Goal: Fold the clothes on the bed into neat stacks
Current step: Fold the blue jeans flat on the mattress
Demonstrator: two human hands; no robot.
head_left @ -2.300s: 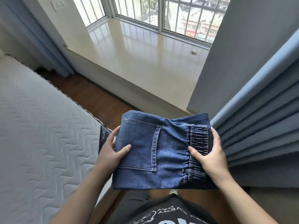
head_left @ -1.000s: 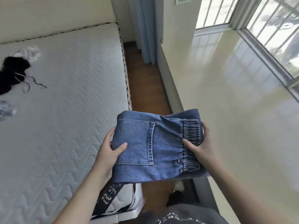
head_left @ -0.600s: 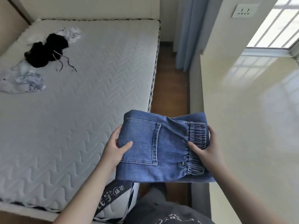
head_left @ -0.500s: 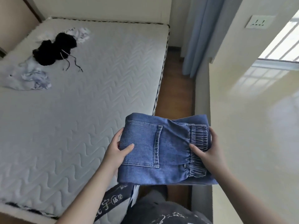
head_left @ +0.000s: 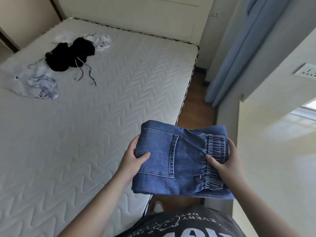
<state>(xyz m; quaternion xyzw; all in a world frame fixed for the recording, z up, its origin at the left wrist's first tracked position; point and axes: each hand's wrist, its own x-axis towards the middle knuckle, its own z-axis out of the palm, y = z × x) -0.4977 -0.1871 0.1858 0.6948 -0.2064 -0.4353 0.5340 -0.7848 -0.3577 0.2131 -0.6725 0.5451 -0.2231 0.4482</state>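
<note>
Folded blue jeans (head_left: 181,156) hang in the air over the bed's right edge, back pocket up. My left hand (head_left: 132,158) grips their left side, thumb on the pocket. My right hand (head_left: 225,161) holds the right side, thumb on the elastic waistband. Far left on the quilted white mattress (head_left: 102,117) lie a crumpled black garment (head_left: 68,55) with loose drawstrings, a pale tie-dye garment (head_left: 39,84) in front of it, and a white garment (head_left: 100,42) behind it.
A strip of wooden floor (head_left: 195,103) runs between the bed and a cream window ledge (head_left: 273,151) on the right. Blue curtains (head_left: 239,48) hang at the back right. A headboard (head_left: 136,16) and wall close off the far end.
My view has swung left from the window to the bed. The folded jeans stay held in both hands and now sit over the mattress edge.
</note>
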